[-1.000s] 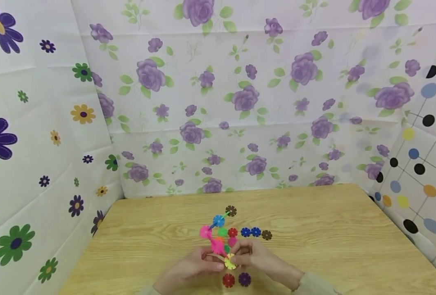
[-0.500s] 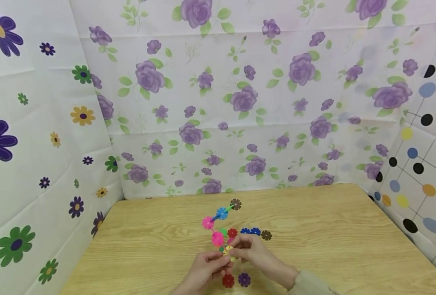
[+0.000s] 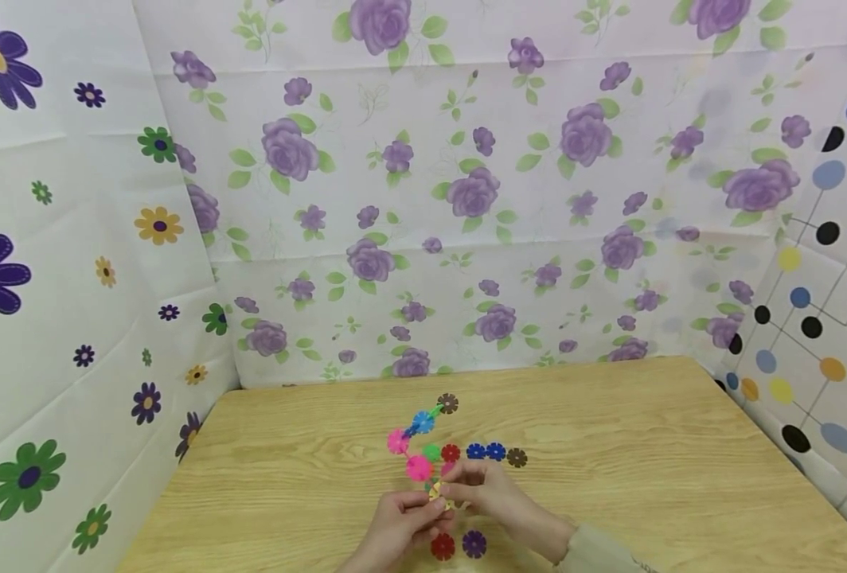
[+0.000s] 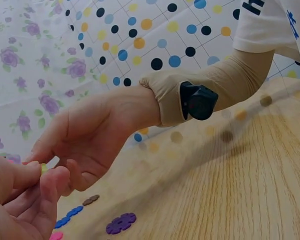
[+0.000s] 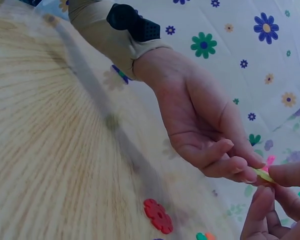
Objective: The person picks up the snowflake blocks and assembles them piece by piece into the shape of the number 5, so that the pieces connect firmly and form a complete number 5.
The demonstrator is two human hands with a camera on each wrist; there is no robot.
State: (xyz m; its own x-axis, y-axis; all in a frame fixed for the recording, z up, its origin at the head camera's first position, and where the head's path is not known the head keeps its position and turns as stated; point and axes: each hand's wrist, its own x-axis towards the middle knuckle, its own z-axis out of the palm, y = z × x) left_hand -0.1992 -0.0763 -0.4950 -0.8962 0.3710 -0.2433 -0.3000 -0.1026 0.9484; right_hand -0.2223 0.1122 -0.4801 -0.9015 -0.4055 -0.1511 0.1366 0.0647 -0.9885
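Observation:
Notched plastic building discs are joined into a chain, with a yellow disc (image 3: 438,495) at its near end. From there it runs through a bright pink disc (image 3: 419,468), a second pink disc (image 3: 398,441) and a light blue disc (image 3: 423,422) to a brown disc (image 3: 448,403). My left hand (image 3: 398,525) pinches the yellow disc from the left between thumb and fingers. From the right, my right hand (image 3: 498,501) pinches it too, fingertips close to the left thumb. In the right wrist view, a thin yellow edge (image 5: 263,175) shows between both hands' fingertips; the rest is covered.
On the wooden table (image 3: 610,477) lie loose discs: red (image 3: 443,547) and purple (image 3: 474,544) nearest me, two dark blue (image 3: 485,451) and a brown one (image 3: 517,458) beyond my right hand, and green (image 3: 432,452) and red (image 3: 450,453) beside the chain. Patterned cloths (image 3: 481,239) surround the table.
My left hand has come up and right, closer to my right hand. The yellow disc has risen slightly and turned from face-on to tilted. The chain swung away, then partly back.

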